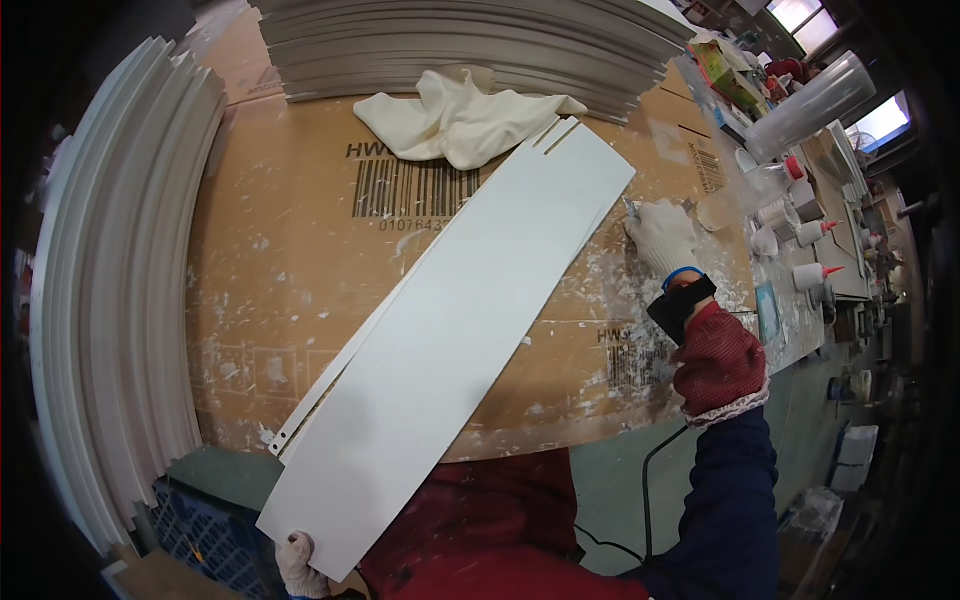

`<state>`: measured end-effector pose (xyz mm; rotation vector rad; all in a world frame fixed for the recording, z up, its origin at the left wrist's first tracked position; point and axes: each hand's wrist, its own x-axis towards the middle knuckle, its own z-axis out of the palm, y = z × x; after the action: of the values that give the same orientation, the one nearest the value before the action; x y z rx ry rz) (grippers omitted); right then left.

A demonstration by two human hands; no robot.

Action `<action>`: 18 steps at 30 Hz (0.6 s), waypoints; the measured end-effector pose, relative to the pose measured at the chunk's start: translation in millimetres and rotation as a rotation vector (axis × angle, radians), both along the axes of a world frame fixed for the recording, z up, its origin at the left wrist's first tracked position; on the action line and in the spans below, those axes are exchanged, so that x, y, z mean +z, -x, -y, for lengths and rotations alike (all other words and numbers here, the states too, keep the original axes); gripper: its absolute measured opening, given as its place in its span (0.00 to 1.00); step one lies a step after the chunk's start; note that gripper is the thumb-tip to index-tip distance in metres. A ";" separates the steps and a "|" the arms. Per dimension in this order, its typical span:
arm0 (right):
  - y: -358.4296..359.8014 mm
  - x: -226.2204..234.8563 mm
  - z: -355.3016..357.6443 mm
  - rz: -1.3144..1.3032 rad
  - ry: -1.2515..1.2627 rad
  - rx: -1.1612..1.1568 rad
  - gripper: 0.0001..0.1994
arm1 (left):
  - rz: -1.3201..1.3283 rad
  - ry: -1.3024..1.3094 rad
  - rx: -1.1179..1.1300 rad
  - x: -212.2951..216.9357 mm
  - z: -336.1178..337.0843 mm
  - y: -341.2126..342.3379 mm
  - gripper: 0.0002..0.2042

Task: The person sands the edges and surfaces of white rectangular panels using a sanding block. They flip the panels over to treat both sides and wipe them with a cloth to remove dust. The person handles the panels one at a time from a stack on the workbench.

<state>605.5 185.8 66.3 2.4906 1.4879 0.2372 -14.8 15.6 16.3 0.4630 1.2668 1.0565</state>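
A long white panel (450,340) lies slantwise before me, with slots cut in its far end. Under it, the edge of another white piece with small holes (283,437) peeks out on the left. My left hand (298,562), in a pale knit glove, grips the panel's near end, its thumb on top. To the right of the panel's far end, apart from it, my right hand (662,238) is closed in a white glove. A small greyish tip sticks out by its fingers; what it belongs to is hidden. A crumpled cream cloth (465,120) touches the far end.
Cardboard (290,290) flecked with white covers the table. Stacked white panels stand along the left (120,280) and at the back (460,50). Red-tipped glue bottles (808,277) and a clear plastic roll (812,105) are at the right. A blue crate (215,535) sits low left.
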 end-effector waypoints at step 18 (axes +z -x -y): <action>6.6 13.2 11.3 -0.355 -0.243 0.010 0.16 | 0.079 0.056 0.005 -5.8 1.9 2.6 0.22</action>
<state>598.9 174.5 79.5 2.8344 1.6916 -0.0289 -17.4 13.7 10.5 0.3718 1.2250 1.0313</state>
